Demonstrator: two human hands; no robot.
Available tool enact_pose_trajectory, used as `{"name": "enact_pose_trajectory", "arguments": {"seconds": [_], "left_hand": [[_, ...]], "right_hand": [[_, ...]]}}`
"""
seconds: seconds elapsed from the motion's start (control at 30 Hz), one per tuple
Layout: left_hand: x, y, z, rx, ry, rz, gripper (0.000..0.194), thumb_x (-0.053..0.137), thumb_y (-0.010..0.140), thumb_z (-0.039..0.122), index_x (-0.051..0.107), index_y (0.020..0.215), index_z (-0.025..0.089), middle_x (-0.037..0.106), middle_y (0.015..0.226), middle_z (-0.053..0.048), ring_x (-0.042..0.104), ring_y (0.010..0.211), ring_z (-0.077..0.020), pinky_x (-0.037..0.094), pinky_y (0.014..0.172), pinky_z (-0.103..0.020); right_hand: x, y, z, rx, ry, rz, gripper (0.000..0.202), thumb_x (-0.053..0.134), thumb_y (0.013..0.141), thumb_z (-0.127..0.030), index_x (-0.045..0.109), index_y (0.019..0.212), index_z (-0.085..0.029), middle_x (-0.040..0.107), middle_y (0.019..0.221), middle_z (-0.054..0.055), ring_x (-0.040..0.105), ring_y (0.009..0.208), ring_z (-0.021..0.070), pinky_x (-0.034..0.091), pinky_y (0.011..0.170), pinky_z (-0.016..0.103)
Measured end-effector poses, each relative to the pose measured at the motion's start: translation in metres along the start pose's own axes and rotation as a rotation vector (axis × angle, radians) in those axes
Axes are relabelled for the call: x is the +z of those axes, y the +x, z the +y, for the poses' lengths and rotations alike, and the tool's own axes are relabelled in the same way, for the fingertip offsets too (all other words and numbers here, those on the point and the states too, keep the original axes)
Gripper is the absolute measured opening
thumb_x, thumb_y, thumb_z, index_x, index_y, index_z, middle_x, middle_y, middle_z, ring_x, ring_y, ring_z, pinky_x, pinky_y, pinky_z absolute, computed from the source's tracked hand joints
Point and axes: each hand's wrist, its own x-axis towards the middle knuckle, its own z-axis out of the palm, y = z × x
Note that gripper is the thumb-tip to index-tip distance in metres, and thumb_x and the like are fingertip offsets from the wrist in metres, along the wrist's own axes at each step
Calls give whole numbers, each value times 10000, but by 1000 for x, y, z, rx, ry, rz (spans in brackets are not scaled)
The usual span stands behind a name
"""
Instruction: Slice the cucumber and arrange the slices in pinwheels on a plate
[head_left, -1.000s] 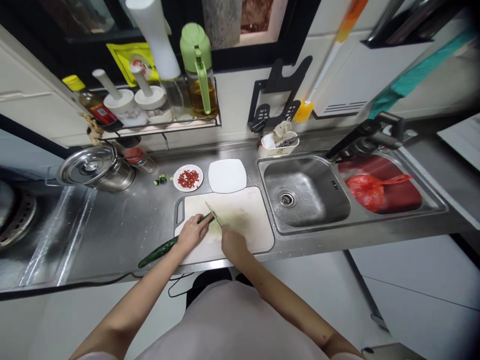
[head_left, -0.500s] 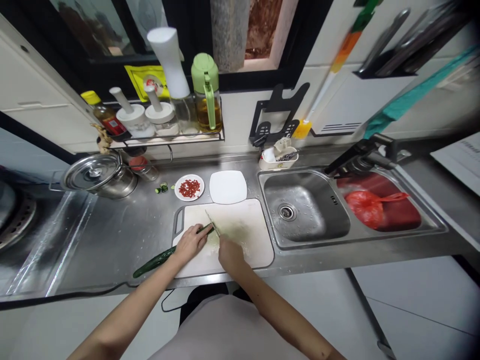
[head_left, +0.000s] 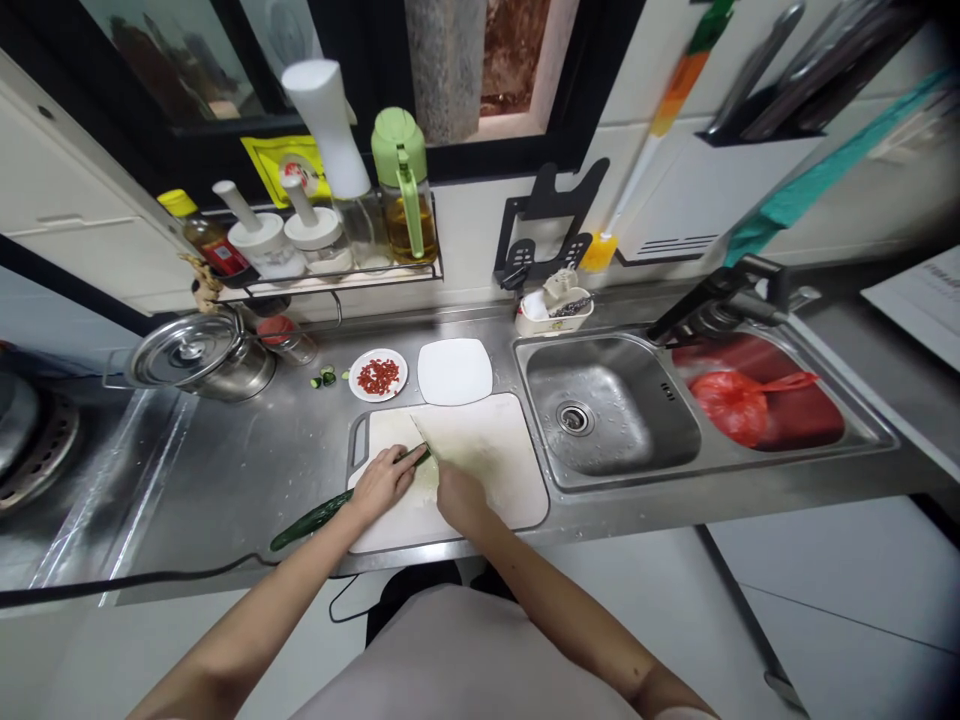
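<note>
Hands (head_left: pixel 384 480) holding cucumber (head_left: pixel 313 520), knife (head_left: pixel 424 437), cutting board (head_left: pixel 487 470)

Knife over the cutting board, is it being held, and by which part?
Yes, the right hand holds the knife at its handle end; the handle itself is hidden inside the closed fingers, blade showing beyond.

The left hand (head_left: pixel 381 485) covers the middle of the cucumber (head_left: pixel 311 520), and the right hand (head_left: pixel 459 497) hides the handle of the knife (head_left: pixel 423 434), its thin blade blurred. At the counter's (head_left: pixel 217 480) left end, the stove (head_left: pixel 30 440) is cut off by the picture's edge.
</note>
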Motion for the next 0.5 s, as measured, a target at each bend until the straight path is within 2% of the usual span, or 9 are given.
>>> {"name": "enact_pose_trajectory", "arguments": {"seconds": [0.23, 0.5], "left_hand": [[1, 0, -2, 6, 6, 3, 471, 438, 933, 269, 472, 1401, 316, 544, 1123, -73, 534, 1013, -205, 477, 916, -361], [2, 0, -4, 14, -16, -5, 493, 446, 927, 263, 452, 1414, 336, 540, 1123, -69, 530, 1025, -206, 470, 927, -363]], "right_hand": [[0, 0, 1, 26, 26, -41, 354, 392, 877, -84, 538, 1199, -104, 682, 1017, 153, 659, 974, 233, 485, 776, 299], [2, 2, 2, 22, 29, -9, 351, 403, 875, -77, 547, 1193, -108, 678, 1027, 146, 650, 1002, 227, 475, 802, 291]]}}
